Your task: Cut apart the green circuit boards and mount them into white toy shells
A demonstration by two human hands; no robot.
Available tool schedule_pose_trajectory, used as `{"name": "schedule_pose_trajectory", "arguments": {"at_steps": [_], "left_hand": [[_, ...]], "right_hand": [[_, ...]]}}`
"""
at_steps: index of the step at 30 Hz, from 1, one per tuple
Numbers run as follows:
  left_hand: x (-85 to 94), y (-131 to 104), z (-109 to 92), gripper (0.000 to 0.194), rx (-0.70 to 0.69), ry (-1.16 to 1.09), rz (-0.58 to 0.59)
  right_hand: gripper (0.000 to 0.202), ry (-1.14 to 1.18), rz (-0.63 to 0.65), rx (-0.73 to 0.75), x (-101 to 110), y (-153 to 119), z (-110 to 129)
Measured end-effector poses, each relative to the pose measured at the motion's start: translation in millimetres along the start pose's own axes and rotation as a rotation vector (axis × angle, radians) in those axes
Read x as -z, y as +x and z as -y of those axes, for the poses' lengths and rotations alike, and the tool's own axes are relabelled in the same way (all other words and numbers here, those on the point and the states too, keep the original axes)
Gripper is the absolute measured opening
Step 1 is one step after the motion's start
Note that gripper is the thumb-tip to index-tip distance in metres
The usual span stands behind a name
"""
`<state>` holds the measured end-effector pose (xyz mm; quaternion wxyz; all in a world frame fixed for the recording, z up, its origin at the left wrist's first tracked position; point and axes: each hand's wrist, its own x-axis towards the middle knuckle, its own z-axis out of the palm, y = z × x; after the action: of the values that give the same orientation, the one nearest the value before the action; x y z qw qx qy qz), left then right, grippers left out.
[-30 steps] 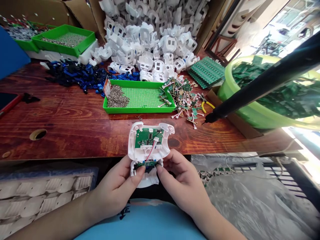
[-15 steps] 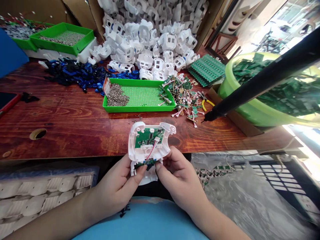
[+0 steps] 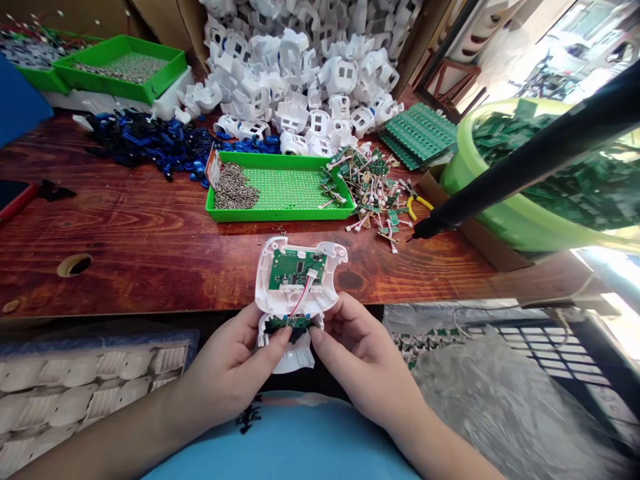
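Note:
A white plastic housing [image 3: 325,301] is held over the table's front edge, its open inside facing up. It carries a green circuit board [image 3: 285,270], with a red and white cable running down to a smaller board [image 3: 300,321] in the lower white part. My left hand [image 3: 245,360] grips the lower part from the left, thumb on the small board. From the right, my right hand [image 3: 357,353] holds the same part, thumb at its edge. Some fingertips are hidden behind the housing.
A green tray [image 3: 280,215] with screws lies beyond the housing. Small wired boards [image 3: 373,180], yellow-handled pliers [image 3: 413,208], white housings [image 3: 290,87] and blue-black parts [image 3: 150,143] surround it. A black rod [image 3: 500,173] slants in from the right, before a green basin [image 3: 530,223].
The lower part has tilted, showing more of the small board and the white piece below it. The housing has shifted slightly up in view; both hands keep their hold.

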<state>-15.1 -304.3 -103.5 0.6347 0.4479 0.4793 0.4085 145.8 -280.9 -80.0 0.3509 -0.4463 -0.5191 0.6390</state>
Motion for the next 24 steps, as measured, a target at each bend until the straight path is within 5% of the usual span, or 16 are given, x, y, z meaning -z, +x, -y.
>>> {"name": "schedule_pose_trajectory", "arguments": {"at_steps": [12, 24], "left_hand": [[6.3, -1, 5, 0.042, -0.139, 0.275, 0.006], [2.1, 1, -2, 0.044, -0.034, 0.060, -0.043]], "right_hand": [[0.012, -0.057, -0.059, 0.030, -5, 1, -2], [0.012, -0.013, -0.027, 0.016, -7, 0, -2]]}}
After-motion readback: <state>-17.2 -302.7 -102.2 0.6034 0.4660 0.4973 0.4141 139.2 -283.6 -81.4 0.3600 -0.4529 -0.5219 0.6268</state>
